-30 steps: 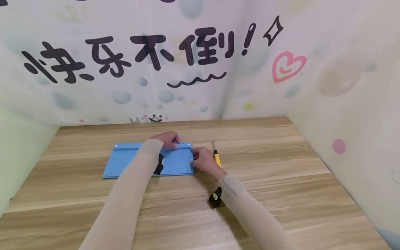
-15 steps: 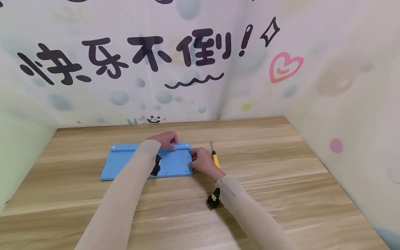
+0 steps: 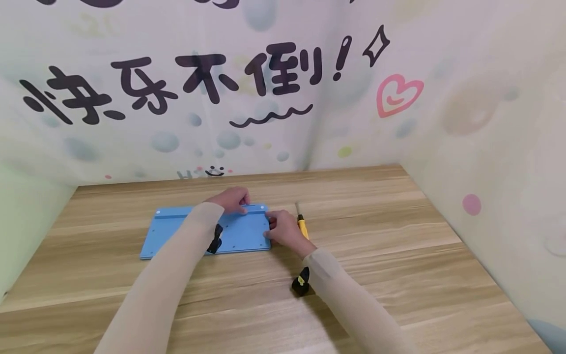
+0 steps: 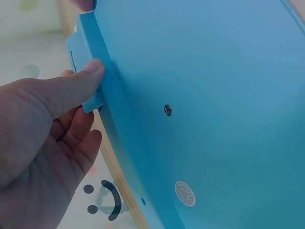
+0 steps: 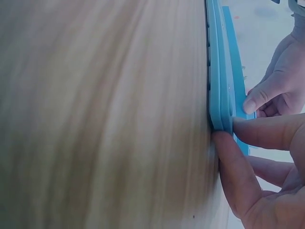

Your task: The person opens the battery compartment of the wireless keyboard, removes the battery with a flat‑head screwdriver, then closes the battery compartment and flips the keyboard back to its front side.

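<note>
A blue keyboard (image 3: 245, 235) lies face down on the wooden table, its underside with small screws (image 4: 167, 110) and a round sticker (image 4: 185, 193) facing up. My left hand (image 3: 233, 199) is at the raised ridge along the far edge. In the left wrist view its thumb and fingers pinch a blue cover piece (image 4: 97, 45) at the end of that ridge. My right hand (image 3: 286, 228) grips the keyboard's right edge near the corner; the right wrist view shows thumb and finger (image 5: 233, 176) on the edge. My left forearm hides part of the keyboard.
A screwdriver (image 3: 302, 226) with a yellow and black handle lies just right of my right hand, partly behind it. A printed wall sheet (image 3: 283, 142) rises behind the table (image 3: 247, 305), and another wall stands on the right.
The head view has shifted slightly, moving the whole scene a little left. Both hands keep their places on the keyboard.
</note>
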Demonstrator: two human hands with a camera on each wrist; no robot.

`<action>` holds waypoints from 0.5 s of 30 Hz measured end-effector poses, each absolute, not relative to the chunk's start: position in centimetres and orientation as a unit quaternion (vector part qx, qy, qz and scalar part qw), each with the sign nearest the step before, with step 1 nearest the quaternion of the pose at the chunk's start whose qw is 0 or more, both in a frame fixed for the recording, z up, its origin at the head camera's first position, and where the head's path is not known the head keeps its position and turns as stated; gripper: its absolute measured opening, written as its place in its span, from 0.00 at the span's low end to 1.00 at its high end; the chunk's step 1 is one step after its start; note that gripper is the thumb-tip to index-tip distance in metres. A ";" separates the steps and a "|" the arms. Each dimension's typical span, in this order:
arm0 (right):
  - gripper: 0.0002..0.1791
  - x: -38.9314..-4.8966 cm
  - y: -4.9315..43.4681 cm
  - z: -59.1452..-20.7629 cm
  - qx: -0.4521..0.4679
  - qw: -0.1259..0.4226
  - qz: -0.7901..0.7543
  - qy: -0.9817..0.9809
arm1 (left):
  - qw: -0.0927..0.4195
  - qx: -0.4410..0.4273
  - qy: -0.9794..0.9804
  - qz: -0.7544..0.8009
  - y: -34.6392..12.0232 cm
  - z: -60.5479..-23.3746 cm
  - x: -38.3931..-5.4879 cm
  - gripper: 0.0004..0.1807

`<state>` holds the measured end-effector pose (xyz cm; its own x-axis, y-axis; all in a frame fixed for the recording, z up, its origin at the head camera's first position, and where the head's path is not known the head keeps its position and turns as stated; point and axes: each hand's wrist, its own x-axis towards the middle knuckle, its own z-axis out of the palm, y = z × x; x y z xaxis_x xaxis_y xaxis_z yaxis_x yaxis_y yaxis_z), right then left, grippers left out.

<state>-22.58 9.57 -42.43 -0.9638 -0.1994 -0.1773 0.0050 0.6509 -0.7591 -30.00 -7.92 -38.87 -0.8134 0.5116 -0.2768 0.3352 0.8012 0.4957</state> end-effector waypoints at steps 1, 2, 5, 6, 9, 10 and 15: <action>0.31 -22.6 9.6 -42.4 -0.054 0.123 -0.415 0.900 | 0.202 0.228 0.928 0.216 -7.9 -38.9 -30.0 0.09; 0.31 -22.6 9.6 -42.4 -0.055 0.121 -0.415 0.900 | 0.201 0.228 0.928 0.215 -7.9 -38.8 -30.0 0.10; 0.31 -22.6 9.6 -42.5 -0.058 0.121 -0.419 0.898 | 0.196 0.237 0.927 0.214 -8.0 -38.7 -29.8 0.09; 0.31 -22.6 9.6 -42.5 -0.059 0.120 -0.419 0.898 | 0.194 0.241 0.926 0.215 -8.0 -38.6 -29.7 0.09; 0.31 -22.5 9.6 -42.6 -0.059 0.122 -0.423 0.896 | 0.191 0.254 0.923 0.217 -8.3 -38.4 -29.6 0.07; 0.31 -22.5 9.6 -42.6 -0.057 0.123 -0.423 0.896 | 0.190 0.259 0.922 0.216 -8.3 -38.3 -29.6 0.06; 0.32 -22.4 9.6 -42.5 -0.050 0.127 -0.429 0.893 | 0.175 0.279 0.918 0.222 -8.6 -38.0 -29.6 0.06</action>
